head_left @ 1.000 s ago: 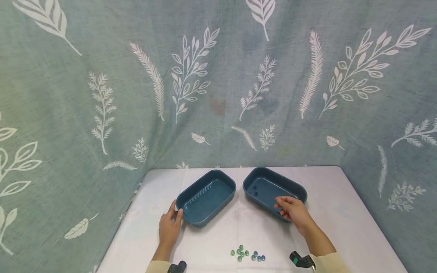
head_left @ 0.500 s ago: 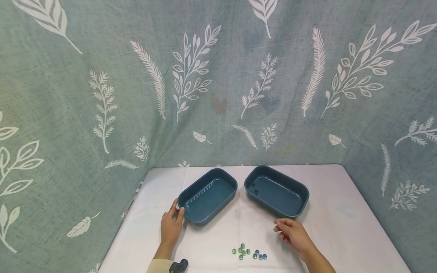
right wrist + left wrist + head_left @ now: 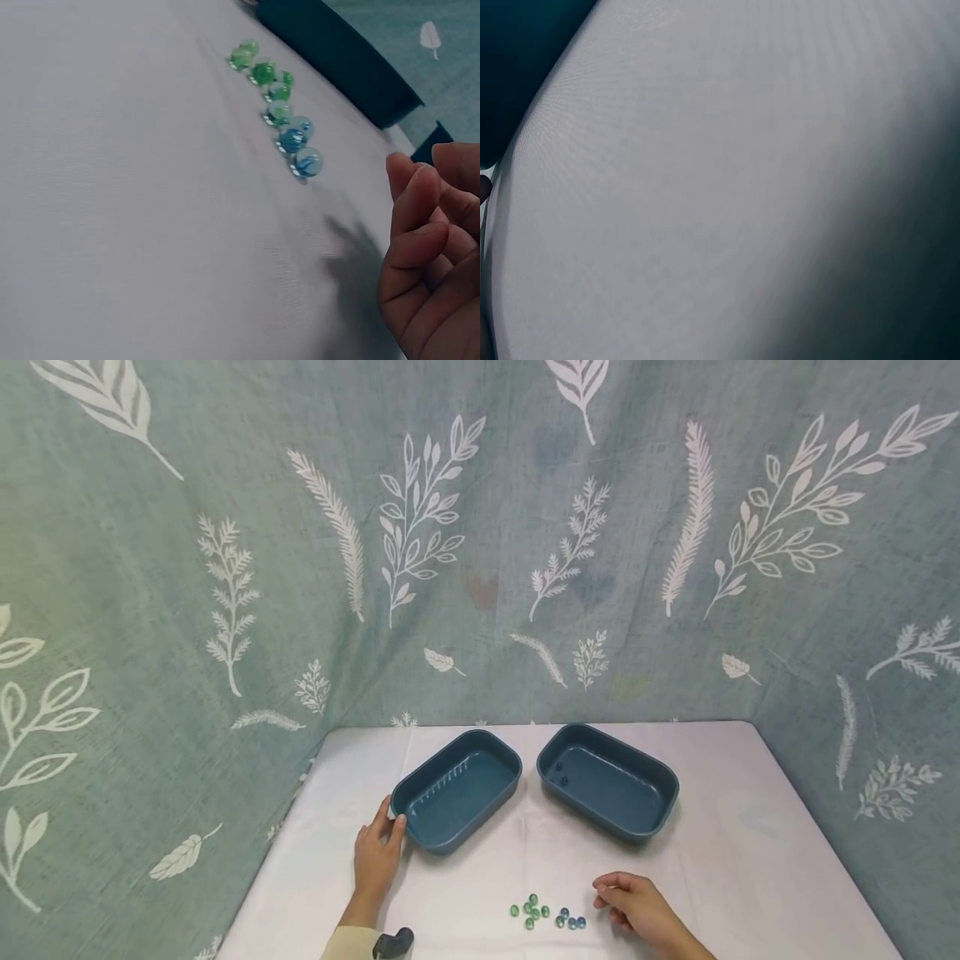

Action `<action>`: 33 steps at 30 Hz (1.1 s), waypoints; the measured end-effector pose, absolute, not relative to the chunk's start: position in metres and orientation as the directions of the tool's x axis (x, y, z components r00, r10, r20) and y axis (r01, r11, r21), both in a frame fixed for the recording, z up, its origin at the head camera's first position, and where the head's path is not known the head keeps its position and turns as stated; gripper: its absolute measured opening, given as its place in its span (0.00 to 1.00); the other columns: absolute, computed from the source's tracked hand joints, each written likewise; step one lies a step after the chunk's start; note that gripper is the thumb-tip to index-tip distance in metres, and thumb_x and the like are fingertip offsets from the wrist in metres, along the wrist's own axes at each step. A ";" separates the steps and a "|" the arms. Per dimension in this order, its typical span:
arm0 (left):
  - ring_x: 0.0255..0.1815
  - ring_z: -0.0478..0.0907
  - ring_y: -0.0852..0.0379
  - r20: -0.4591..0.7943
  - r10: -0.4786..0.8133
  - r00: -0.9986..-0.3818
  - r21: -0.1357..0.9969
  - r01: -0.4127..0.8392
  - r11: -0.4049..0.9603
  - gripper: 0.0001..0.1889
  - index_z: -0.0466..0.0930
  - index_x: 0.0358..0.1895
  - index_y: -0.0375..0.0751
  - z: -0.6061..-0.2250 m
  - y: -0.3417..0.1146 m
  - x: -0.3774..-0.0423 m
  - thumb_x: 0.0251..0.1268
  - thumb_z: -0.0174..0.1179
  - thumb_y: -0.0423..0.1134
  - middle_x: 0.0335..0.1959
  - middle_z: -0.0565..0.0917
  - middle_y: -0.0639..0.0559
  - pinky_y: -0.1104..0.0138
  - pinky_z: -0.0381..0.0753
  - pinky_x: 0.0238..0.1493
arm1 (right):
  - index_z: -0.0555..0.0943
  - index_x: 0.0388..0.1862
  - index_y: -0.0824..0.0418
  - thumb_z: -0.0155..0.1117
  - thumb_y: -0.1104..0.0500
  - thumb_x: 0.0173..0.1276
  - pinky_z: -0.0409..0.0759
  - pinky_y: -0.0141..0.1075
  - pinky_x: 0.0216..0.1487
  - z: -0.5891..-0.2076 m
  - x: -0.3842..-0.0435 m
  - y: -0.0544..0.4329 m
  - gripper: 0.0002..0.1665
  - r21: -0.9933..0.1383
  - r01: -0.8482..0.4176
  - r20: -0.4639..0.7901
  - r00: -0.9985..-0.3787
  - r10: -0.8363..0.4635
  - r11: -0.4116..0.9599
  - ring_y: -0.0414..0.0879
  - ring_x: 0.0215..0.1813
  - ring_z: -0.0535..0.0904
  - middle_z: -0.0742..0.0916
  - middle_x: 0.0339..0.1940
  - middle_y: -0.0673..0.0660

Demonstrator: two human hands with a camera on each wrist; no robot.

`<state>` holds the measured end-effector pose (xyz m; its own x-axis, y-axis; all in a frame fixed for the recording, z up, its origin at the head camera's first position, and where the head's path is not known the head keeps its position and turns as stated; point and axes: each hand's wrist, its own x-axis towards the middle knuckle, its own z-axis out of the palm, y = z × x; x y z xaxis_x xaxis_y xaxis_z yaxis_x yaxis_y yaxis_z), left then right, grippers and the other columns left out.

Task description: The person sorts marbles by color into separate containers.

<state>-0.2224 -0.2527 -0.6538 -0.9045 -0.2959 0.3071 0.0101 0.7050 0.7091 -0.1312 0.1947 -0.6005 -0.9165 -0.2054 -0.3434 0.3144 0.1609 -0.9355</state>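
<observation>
My left hand [image 3: 377, 852] holds the near left corner of the left dark blue tray [image 3: 457, 793] between thumb and fingers. In the left wrist view only part of that tray [image 3: 525, 52] and a fingertip at the left edge show. My right hand [image 3: 633, 906] hovers over the cloth, right of the marbles, its fingers loosely bent and nothing seen between them. Green marbles [image 3: 530, 910] lie in a cluster beside several blue marbles [image 3: 572, 922]. In the right wrist view, the blue marbles [image 3: 300, 146] are nearest the right hand [image 3: 435, 247].
A second dark blue tray [image 3: 611, 789] stands at the right with two small dark marbles [image 3: 562, 774] at its left end. White cloth [image 3: 735, 877] covers the table. A green leaf-patterned curtain [image 3: 480, 543] hangs behind and at both sides.
My right hand has come back from over the right tray, toward me and down to beside the blue marbles. The dark marbles in that tray have shifted slightly. My left hand stays at its tray.
</observation>
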 end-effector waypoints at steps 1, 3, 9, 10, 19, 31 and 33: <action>0.66 0.69 0.42 0.300 -0.298 -0.906 0.711 0.004 0.703 0.31 0.64 0.73 0.53 -0.654 -0.252 -0.222 0.72 0.50 0.60 0.54 0.82 0.42 0.46 0.44 0.73 | 0.79 0.48 0.72 0.59 0.60 0.70 0.71 0.31 0.23 -0.602 -0.129 0.194 0.16 -0.932 0.317 -0.350 -0.912 -0.214 0.175 0.42 0.24 0.73 0.85 0.31 0.53; 0.67 0.68 0.41 0.285 -0.302 -0.910 0.715 -0.009 0.699 0.31 0.64 0.73 0.53 -0.654 -0.252 -0.220 0.72 0.50 0.60 0.54 0.82 0.41 0.46 0.43 0.73 | 0.80 0.47 0.70 0.59 0.59 0.70 0.71 0.32 0.23 -0.605 -0.126 0.194 0.15 -0.926 0.317 -0.361 -0.904 -0.229 0.206 0.42 0.24 0.73 0.86 0.30 0.53; 0.67 0.68 0.41 0.291 -0.298 -0.909 0.713 -0.001 0.701 0.31 0.63 0.74 0.51 -0.651 -0.250 -0.218 0.73 0.50 0.59 0.55 0.81 0.40 0.45 0.43 0.73 | 0.80 0.46 0.68 0.59 0.60 0.69 0.71 0.32 0.23 -0.612 -0.121 0.189 0.12 -0.910 0.331 -0.393 -0.879 -0.269 0.250 0.42 0.23 0.73 0.85 0.29 0.53; 0.67 0.68 0.41 0.299 -0.297 -0.907 0.710 0.003 0.705 0.31 0.63 0.73 0.51 -0.650 -0.250 -0.219 0.73 0.50 0.59 0.55 0.81 0.40 0.45 0.43 0.73 | 0.80 0.46 0.68 0.59 0.61 0.70 0.71 0.32 0.23 -0.613 -0.121 0.188 0.12 -0.905 0.342 -0.406 -0.873 -0.271 0.254 0.42 0.23 0.73 0.85 0.29 0.54; 0.64 0.71 0.41 0.330 -0.297 -0.896 0.711 0.029 0.703 0.29 0.65 0.72 0.51 -0.648 -0.248 -0.222 0.73 0.52 0.56 0.51 0.84 0.40 0.44 0.45 0.72 | 0.80 0.44 0.65 0.60 0.60 0.71 0.74 0.35 0.26 -0.611 -0.123 0.174 0.09 -0.876 0.322 -0.426 -0.865 -0.263 0.360 0.43 0.24 0.74 0.84 0.27 0.53; 0.64 0.71 0.41 0.321 -0.297 -0.899 0.714 0.024 0.700 0.29 0.65 0.73 0.53 -0.653 -0.250 -0.226 0.72 0.52 0.58 0.50 0.84 0.40 0.45 0.45 0.73 | 0.81 0.40 0.60 0.64 0.60 0.65 0.74 0.38 0.25 -0.613 -0.120 0.160 0.07 -0.835 0.319 -0.448 -0.867 -0.218 0.447 0.44 0.22 0.75 0.82 0.22 0.53; 0.64 0.72 0.42 0.323 -0.300 -0.897 0.709 0.019 0.705 0.29 0.65 0.73 0.54 -0.654 -0.251 -0.225 0.72 0.52 0.57 0.50 0.84 0.41 0.45 0.45 0.73 | 0.81 0.39 0.60 0.65 0.61 0.64 0.74 0.38 0.25 -0.615 -0.119 0.157 0.06 -0.845 0.300 -0.431 -0.872 -0.232 0.443 0.44 0.21 0.75 0.82 0.21 0.53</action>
